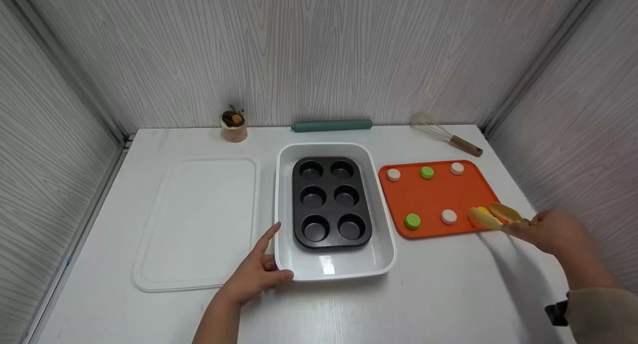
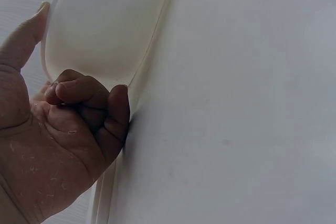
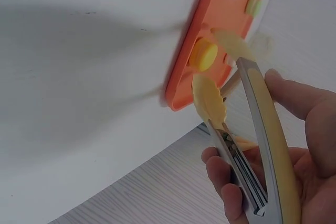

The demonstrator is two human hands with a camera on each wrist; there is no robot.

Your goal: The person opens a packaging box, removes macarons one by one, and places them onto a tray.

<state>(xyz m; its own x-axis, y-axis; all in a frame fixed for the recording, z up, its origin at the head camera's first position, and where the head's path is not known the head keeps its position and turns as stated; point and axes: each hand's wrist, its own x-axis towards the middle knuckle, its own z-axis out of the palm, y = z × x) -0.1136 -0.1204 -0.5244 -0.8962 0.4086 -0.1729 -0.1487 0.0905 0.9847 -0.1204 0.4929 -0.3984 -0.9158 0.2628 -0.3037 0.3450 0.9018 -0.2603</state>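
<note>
My left hand holds the near left corner of a deep white baking dish, thumb at the front wall and a finger along the left wall. In the left wrist view other fingers curl in against the dish. Inside the dish lies a dark muffin tin with hollow cups. My right hand grips tongs with cream tips. The tips stand apart on either side of a yellow disc on the orange tray; contact with the disc cannot be told.
White discs and green discs sit on the orange tray. A flat white lid or board lies left of the dish. Along the back are a small pot, a green rolling pin and a whisk.
</note>
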